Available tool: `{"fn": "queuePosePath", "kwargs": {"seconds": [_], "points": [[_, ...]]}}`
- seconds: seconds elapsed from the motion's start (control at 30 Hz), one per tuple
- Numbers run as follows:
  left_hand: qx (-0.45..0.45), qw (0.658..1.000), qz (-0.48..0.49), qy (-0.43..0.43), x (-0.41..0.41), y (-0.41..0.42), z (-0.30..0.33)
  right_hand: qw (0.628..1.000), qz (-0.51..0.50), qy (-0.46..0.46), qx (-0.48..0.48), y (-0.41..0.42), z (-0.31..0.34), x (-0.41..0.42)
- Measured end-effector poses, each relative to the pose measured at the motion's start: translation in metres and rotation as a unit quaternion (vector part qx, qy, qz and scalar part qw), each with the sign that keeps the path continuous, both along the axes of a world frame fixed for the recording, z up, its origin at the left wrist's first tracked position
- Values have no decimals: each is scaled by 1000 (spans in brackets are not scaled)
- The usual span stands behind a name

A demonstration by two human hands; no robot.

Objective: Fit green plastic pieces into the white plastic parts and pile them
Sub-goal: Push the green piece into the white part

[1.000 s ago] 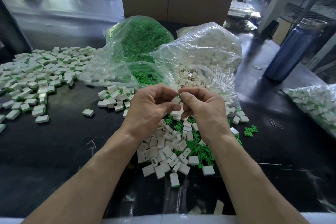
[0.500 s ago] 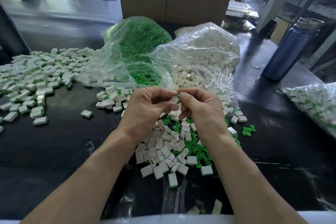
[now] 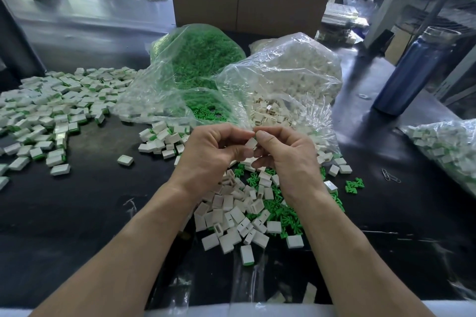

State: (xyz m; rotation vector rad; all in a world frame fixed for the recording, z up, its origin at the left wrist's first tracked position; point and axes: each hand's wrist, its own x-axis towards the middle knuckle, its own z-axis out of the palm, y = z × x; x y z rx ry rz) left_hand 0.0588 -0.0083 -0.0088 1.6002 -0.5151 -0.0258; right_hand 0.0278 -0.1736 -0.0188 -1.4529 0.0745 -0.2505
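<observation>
Hands meet above loose pile (image 3: 239, 216) on black worktop (image 3: 77, 213). Left hand (image 3: 208, 159) and right hand (image 3: 288, 159) fingers pinch one white part (image 3: 251, 142) between them; green piece possibly inside, hidden. Finished pile (image 3: 51, 110) far left.

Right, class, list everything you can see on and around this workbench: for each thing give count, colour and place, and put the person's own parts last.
Bag of green pieces: one, clear plastic, back centre.
Bag of white parts: one, clear, right of the green bag.
Finished pile: many, white with green edges, left of the table.
Small heap: several, white and green, beside the left hand.
Loose white parts: many, under the hands.
Loose green pieces: many, mixed in with them.
Third bag: one, clear, far right.
Bottle: one, blue, back right.
Cardboard box: one, brown, behind the bags.
Paper clips: two, right.
Held white part: one, between both hands.
Left hand: fingers pinch the part.
Right hand: fingers pinch it too.
</observation>
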Motion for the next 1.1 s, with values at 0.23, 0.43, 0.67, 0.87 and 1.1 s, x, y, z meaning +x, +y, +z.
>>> {"fn": "queuePosePath", "kwargs": {"seconds": [0.23, 0.43, 0.67, 0.87, 1.1], "points": [[-9, 1000, 2, 27, 1, 1, -2, 1000, 16, 20, -4, -2, 2, -1], [-20, 1000, 17, 14, 1, -2, -5, 999, 11, 21, 22, 0, 2, -2], [-23, 999, 31, 14, 0, -2, -5, 999, 13, 16, 50, 2, 1, -2], [-38, 998, 38, 21, -2, -3, -5, 998, 16, 14, 57, 3, 2, -4], [-13, 999, 46, 12, -1, -4, -6, 998, 12, 22, 55, 6, 4, -6]]}}
